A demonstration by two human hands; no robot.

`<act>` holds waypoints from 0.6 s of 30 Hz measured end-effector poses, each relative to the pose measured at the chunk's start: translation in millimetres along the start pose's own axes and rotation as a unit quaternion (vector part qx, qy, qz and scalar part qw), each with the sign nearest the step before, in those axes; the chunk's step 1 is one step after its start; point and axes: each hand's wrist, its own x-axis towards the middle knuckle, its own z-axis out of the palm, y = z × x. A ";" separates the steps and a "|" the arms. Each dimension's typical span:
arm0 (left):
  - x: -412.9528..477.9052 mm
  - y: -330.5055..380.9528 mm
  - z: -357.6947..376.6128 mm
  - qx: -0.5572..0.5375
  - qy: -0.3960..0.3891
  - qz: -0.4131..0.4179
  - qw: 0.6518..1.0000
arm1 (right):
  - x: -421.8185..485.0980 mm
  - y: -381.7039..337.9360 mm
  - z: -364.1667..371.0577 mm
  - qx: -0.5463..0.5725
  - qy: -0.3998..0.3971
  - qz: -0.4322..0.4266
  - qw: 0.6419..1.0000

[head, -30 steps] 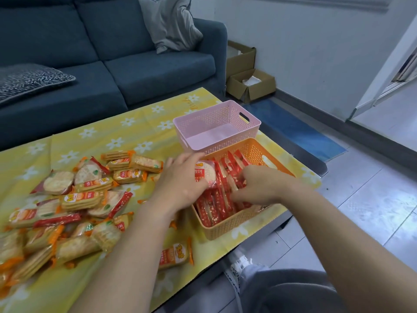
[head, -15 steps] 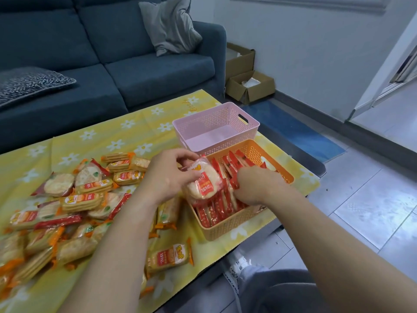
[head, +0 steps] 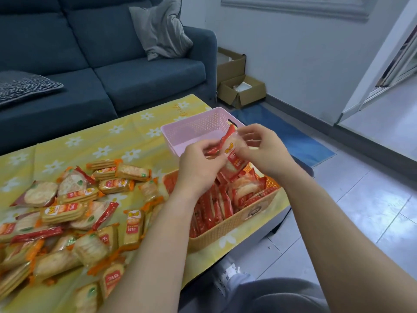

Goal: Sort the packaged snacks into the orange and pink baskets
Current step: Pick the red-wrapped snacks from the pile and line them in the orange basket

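home living room: blue sofa (head: 108, 71) with cushions, low table under floral cloth (head: 108, 141), tiled floor (head: 372, 211).

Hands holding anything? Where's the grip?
Yes: one red-wrapped cracker packet, left hand gripping its left side, right hand pinching its right edge.

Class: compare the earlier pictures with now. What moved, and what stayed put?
The left hand lifted the red-wrapped packet up from over the orange basket, so it now shows in front of the pink basket. The right hand came out of the orange basket and took hold of the packet too; both now pinch it. The baskets and the loose pile of snacks stayed put.
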 end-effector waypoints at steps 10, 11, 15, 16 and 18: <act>12.9 -5.1 38.7 -0.075 -0.052 -0.044 0.995 | 18.8 11.4 11.9 -0.040 -0.022 0.067 0.997; 13.6 -6.9 38.1 -0.058 -0.069 -0.043 0.995 | 20.4 14.1 12.3 -0.062 -0.025 0.061 0.996; 16.9 -21.2 30.7 0.149 -0.072 -0.024 0.986 | 23.6 15.6 16.7 -0.136 0.003 0.023 0.990; 15.6 -24.0 29.2 0.201 -0.088 -0.019 0.975 | 23.2 14.6 17.6 -0.176 0.014 0.020 0.984; 12.4 -27.0 28.5 0.257 -0.127 -0.012 0.958 | 22.5 13.7 18.6 -0.222 0.026 0.035 0.974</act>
